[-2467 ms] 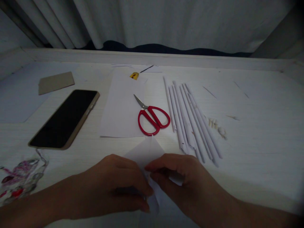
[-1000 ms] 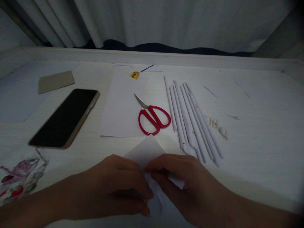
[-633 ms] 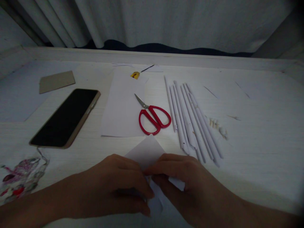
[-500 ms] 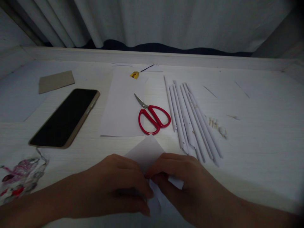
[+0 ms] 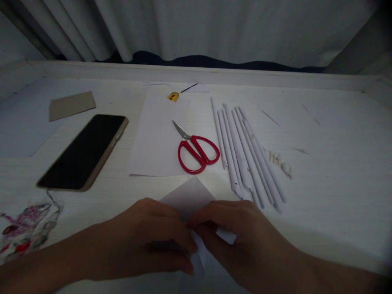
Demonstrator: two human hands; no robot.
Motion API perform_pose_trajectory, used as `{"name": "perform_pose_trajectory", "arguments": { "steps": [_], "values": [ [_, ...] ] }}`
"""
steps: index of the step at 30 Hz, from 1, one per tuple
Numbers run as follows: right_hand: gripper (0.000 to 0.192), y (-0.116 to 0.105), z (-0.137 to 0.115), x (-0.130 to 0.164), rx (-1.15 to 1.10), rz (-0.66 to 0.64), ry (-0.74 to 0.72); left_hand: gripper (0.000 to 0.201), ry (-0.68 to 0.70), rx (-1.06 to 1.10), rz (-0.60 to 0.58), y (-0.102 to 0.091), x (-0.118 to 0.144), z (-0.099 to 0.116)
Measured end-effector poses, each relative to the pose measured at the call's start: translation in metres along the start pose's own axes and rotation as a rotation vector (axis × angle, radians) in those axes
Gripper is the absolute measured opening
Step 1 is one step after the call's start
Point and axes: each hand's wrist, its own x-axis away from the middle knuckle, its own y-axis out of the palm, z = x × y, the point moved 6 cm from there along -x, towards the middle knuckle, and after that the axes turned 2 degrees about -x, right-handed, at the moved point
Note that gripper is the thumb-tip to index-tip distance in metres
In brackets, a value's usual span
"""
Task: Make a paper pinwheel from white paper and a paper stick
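A small white paper sheet [image 5: 188, 196] lies corner-up at the table's near edge. My left hand [image 5: 150, 239] and my right hand [image 5: 235, 232] both pinch its near corner, fingertips meeting in the middle, with the paper curling between them. Most of the sheet's lower part is hidden under my fingers. Just beyond the paper's far corner lie red-handled scissors [image 5: 197, 151], shut, blades pointing away to the left.
Several rolled white paper sticks [image 5: 246, 153] lie side by side right of the scissors. A flat white sheet [image 5: 157, 136] and a dark phone [image 5: 84, 151] lie to the left. Brown card [image 5: 72, 105] sits far left, a patterned wrapper [image 5: 26, 228] near left, crumbs [image 5: 280, 163] at right.
Both hands stay at the paper's near corner with small finger movements. The paper's far corner has dropped a little toward me; nothing else has moved.
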Motion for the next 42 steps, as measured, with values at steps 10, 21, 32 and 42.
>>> {"name": "perform_pose_trajectory", "arguments": {
  "steps": [10,21,32,42],
  "values": [
    [0.026,-0.0005,-0.0015,0.0007,-0.046,0.033,-0.040,0.009,-0.017,-0.035,-0.010,0.0000,0.0004,0.0000],
    [0.026,0.0027,0.0007,0.0023,-0.060,0.012,-0.044,0.007,-0.022,-0.062,0.025,-0.0012,-0.0007,0.0024],
    [0.027,0.0022,0.0007,0.0016,-0.072,0.075,-0.062,0.007,-0.027,-0.044,0.049,-0.0009,0.0011,0.0005],
    [0.026,-0.0005,-0.0007,0.0019,-0.040,0.031,-0.047,0.009,-0.044,-0.015,0.003,-0.0001,-0.0004,-0.0017]
  ]
}}
